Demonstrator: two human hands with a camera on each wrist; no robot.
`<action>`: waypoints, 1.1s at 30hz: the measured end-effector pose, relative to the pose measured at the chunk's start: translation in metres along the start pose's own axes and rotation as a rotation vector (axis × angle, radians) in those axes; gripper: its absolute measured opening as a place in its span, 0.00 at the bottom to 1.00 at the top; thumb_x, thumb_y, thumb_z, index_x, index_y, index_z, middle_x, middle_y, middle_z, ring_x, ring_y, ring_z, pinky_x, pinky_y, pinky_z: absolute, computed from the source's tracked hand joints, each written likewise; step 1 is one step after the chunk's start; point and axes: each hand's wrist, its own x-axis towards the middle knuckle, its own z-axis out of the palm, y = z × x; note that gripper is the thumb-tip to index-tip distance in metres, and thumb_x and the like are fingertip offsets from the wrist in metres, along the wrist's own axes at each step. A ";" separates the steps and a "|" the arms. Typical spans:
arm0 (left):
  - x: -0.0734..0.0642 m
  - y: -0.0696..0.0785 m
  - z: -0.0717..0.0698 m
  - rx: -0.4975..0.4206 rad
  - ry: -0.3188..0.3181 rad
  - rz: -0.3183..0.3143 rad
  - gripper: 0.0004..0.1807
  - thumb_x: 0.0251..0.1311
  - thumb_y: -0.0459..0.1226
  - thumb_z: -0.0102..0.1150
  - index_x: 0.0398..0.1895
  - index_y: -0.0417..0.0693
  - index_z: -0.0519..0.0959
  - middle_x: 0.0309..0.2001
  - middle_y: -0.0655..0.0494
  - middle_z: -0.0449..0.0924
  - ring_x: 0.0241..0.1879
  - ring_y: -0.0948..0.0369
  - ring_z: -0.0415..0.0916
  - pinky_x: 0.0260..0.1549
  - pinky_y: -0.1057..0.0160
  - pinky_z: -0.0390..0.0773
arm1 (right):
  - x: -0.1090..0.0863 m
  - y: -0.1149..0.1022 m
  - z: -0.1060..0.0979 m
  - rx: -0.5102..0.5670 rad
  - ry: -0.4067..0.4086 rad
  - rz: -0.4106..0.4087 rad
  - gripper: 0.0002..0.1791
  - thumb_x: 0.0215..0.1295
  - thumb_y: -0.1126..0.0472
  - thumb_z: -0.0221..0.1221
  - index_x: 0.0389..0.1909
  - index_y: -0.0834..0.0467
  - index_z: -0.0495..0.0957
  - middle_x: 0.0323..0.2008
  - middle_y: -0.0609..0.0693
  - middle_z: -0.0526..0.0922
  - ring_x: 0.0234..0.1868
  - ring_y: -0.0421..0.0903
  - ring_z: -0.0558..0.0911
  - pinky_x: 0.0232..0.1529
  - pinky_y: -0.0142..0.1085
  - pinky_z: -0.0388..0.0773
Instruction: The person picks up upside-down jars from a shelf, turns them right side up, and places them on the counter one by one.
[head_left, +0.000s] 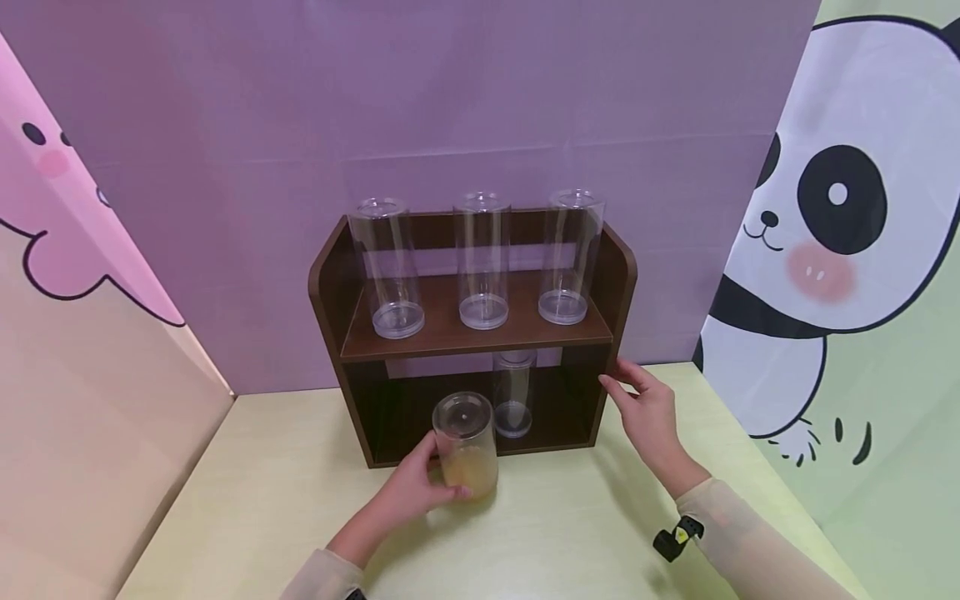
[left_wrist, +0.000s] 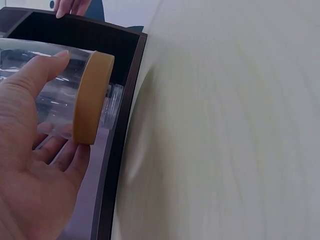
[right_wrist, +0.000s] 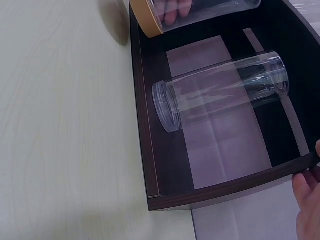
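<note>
My left hand (head_left: pixel 420 479) grips a clear plastic jar (head_left: pixel 467 433) around its side, thumb on one side and fingers on the other. The jar's orange-yellow end (left_wrist: pixel 93 97) faces down toward the table, in front of the lower tier of a dark brown two-tier shelf (head_left: pixel 480 343). My right hand (head_left: pixel 651 412) holds the front edge of the shelf's right side panel, fingertips on both sides of it; much of this hand lies outside the right wrist view. Inside the lower tier, right of the held jar, stands a slimmer clear canister (right_wrist: pixel 225 92).
On the upper tier stand three tall clear canisters: left (head_left: pixel 390 275), middle (head_left: pixel 482 267) and right (head_left: pixel 572 262). The shelf stands on a pale wood table (head_left: pixel 540 533), against a purple backdrop (head_left: pixel 480 92). A panda-printed wall (head_left: pixel 840 208) closes the right side.
</note>
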 end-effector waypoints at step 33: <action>-0.007 0.004 0.007 -0.025 -0.074 0.047 0.42 0.54 0.34 0.87 0.70 0.47 0.73 0.68 0.47 0.79 0.71 0.38 0.76 0.72 0.35 0.74 | -0.045 -0.025 0.025 0.066 -0.172 -0.217 0.23 0.72 0.67 0.73 0.62 0.66 0.77 0.56 0.59 0.83 0.54 0.52 0.82 0.54 0.29 0.81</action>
